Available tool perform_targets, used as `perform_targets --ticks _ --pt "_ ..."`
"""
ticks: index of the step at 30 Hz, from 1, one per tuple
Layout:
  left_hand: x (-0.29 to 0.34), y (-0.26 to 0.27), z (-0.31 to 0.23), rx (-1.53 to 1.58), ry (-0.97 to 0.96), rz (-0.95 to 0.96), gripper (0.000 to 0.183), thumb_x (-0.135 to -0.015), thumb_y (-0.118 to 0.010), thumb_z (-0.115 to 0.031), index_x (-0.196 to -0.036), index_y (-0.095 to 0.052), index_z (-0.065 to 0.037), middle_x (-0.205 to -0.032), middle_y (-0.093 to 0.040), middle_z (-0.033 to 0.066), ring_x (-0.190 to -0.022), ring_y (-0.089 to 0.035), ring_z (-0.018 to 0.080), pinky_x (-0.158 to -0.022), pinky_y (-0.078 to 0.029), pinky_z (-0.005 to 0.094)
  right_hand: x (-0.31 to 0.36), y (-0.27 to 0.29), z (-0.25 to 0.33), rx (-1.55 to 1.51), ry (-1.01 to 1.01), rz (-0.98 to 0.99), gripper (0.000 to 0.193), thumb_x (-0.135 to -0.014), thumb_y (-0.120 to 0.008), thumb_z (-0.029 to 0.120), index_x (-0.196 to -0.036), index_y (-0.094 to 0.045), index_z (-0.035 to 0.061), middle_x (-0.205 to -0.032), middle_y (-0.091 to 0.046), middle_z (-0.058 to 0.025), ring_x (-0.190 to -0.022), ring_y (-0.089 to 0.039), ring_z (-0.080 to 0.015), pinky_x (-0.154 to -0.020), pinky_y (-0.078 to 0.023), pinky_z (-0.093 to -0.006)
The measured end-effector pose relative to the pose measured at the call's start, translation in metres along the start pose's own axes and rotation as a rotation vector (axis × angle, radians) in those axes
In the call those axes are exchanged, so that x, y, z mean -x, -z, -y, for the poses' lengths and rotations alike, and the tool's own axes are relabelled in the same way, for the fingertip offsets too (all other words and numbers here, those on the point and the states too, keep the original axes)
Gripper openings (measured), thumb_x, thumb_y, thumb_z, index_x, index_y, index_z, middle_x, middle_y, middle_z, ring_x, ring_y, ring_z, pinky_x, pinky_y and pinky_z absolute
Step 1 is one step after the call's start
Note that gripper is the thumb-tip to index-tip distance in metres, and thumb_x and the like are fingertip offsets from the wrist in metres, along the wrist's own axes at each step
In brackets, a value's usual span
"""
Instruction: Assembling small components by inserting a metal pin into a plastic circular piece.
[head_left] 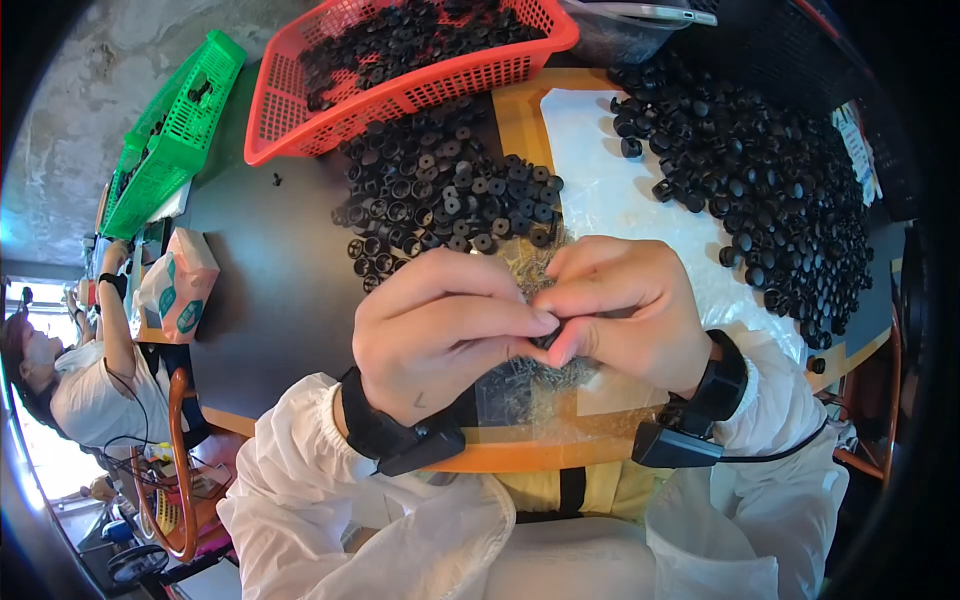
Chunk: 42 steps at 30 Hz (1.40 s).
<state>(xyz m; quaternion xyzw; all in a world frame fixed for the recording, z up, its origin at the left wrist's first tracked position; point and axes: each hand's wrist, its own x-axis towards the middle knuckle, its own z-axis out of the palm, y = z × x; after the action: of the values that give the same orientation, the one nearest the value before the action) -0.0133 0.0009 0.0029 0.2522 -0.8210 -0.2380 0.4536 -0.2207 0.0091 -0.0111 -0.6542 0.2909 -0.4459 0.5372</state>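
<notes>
Above the table's near edge, my left hand (445, 325) and my right hand (635, 305) meet fingertip to fingertip. Pinched between them is a small black part (550, 337), mostly covered by the fingers, so its exact shape is hidden. Below and behind the fingers lies a heap of tiny shiny metal pieces (525, 385) on clear plastic; they are too small to tell apart. Beyond my left hand spreads a pile of round black plastic parts (430, 190), some ring-shaped and some with a centre hole. To the right of my right hand, black caps (770, 215) are heaped.
A red basket (420, 95) of black parts stands at the back, with a green basket (185, 115) to its left. A white sheet (590, 150) lies partly under the caps. A tissue pack (190, 285) sits at the left edge, near another person (105, 390).
</notes>
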Motion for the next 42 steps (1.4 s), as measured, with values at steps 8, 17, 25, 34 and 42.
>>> perform_targets --ticks 8,17,25,34,42 --pt "-0.001 -0.006 0.007 -0.089 -0.071 -0.072 0.040 -0.062 -0.086 -0.010 -0.098 -0.070 -0.002 -0.095 -0.061 0.0083 -0.078 -0.061 0.0208 -0.068 -0.051 0.0293 -0.007 0.004 0.010 0.329 0.116 -0.092 0.028 -0.068 -0.081 0.010 -0.094 -0.074 0.0057 -0.079 -0.065 -0.0064 -0.074 -0.058 -0.0217 -0.068 -0.047 -0.0324" --pt "-0.004 0.011 0.008 -0.292 0.070 -0.137 0.031 -0.070 -0.072 0.005 -0.100 -0.068 -0.005 -0.098 -0.055 0.0093 -0.086 -0.057 0.0221 -0.076 -0.048 0.0309 -0.010 0.093 0.027 1.871 0.136 -0.665 0.035 -0.080 -0.067 0.011 -0.115 -0.065 0.0138 -0.105 -0.059 -0.0062 -0.103 -0.053 -0.0274 -0.092 -0.041 -0.0411" --pt "-0.004 0.008 0.015 -0.363 0.163 -0.043 0.024 -0.073 -0.069 0.007 -0.091 -0.071 -0.008 -0.093 -0.052 0.0055 -0.083 -0.053 0.0196 -0.074 -0.044 0.0304 -0.030 0.040 -0.004 1.231 0.267 -0.146 0.034 -0.078 -0.064 0.004 -0.112 -0.064 0.0073 -0.106 -0.062 -0.0095 -0.102 -0.055 -0.0302 -0.094 -0.042 -0.0417" --pt "0.001 0.005 0.024 -0.409 0.075 0.233 0.025 -0.069 -0.077 -0.011 -0.094 -0.074 -0.013 -0.084 -0.060 0.0006 -0.080 -0.056 0.0217 -0.072 -0.046 0.0333 -0.032 0.036 -0.015 1.176 0.266 -0.106 0.021 -0.075 -0.070 0.009 -0.096 -0.066 0.0067 -0.091 -0.063 -0.0039 -0.091 -0.057 -0.0257 -0.084 -0.047 -0.0380" --pt "-0.004 0.010 0.022 -0.502 0.047 0.265 0.022 -0.069 -0.077 -0.014 -0.091 -0.073 -0.012 -0.085 -0.062 -0.0001 -0.081 -0.057 0.0215 -0.072 -0.046 0.0335 -0.028 0.030 -0.011 1.042 0.232 -0.237 0.021 -0.074 -0.071 0.010 -0.094 -0.064 0.0080 -0.080 -0.063 -0.0071 -0.079 -0.061 -0.0281 -0.072 -0.049 -0.0385"
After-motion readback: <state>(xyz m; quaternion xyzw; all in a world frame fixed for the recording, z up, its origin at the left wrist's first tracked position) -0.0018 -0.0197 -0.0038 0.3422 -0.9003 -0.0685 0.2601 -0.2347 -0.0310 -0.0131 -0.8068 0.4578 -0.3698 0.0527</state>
